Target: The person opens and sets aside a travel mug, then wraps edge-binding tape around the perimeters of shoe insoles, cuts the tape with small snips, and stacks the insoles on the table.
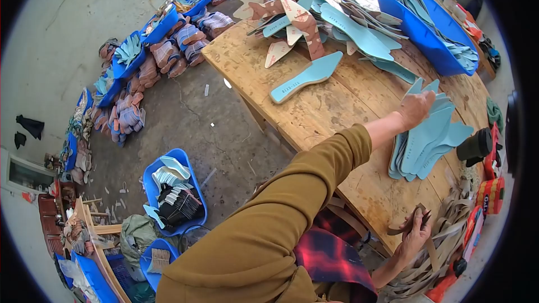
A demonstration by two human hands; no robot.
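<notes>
A dark cylindrical container (475,145) is seen near a crumpled green cloth (494,113); a grey-green fabric heap (138,238) and a black cloth (30,127) are seen farther left.

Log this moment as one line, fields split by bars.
left hand: touching pale-blue insole pile | right hand: holding brown piece | wooden table: mixed heap, blue bin of insoles
</notes>
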